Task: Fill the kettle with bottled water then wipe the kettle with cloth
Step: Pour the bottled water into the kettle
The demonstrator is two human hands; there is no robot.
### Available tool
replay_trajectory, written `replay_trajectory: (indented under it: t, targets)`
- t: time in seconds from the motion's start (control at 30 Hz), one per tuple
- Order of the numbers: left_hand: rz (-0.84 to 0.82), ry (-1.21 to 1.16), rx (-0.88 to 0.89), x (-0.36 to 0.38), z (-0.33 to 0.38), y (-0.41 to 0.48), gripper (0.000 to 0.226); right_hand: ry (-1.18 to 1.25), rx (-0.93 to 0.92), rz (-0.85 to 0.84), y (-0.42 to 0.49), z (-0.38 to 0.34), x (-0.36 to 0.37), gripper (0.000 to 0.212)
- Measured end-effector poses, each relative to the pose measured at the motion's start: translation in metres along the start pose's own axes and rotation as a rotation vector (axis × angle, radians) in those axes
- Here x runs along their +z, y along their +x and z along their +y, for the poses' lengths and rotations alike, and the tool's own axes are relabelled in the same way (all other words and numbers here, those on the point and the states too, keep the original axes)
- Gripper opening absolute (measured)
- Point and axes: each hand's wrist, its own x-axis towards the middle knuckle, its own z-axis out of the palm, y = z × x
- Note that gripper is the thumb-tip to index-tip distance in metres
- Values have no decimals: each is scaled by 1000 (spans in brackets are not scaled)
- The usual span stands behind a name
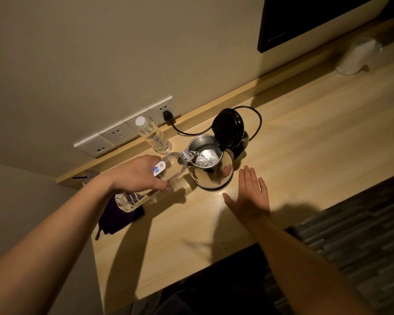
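From my head camera, the kettle (210, 169) stands on the wooden surface (305, 144) with its black lid (229, 130) tipped up and back, so the steel inside is open to view. My left hand (137, 173) is clamped around the middle of a clear water bottle (175, 165), fingers and thumb curled round it. The bottle is tilted with its uncapped neck at the kettle's rim on the left side. Water runs from the neck into the kettle and splashes at the bottom.

My right hand (250, 194) is just to the right of the kettle and nearer to me, fingers straight and slightly spread, palm down, holding nothing. I cannot tell whether it touches the surface.

A purple cloth (118, 217) lies to the left of the kettle, at the surface's near edge, under the base end of the tilted bottle. A second bottle (154, 137), capped and upright, stands behind and left of the kettle, against the wall sockets (121, 135). A black cord (255, 123) loops behind the kettle to a plug (167, 115) in one socket.
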Motion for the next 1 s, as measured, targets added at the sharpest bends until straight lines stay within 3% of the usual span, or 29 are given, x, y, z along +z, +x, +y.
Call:
replay_trajectory:
  t: [1.0]
  targets:
    - [3,34,-2,-4,-10,4,29,7,11,-10,1,-1,0,100]
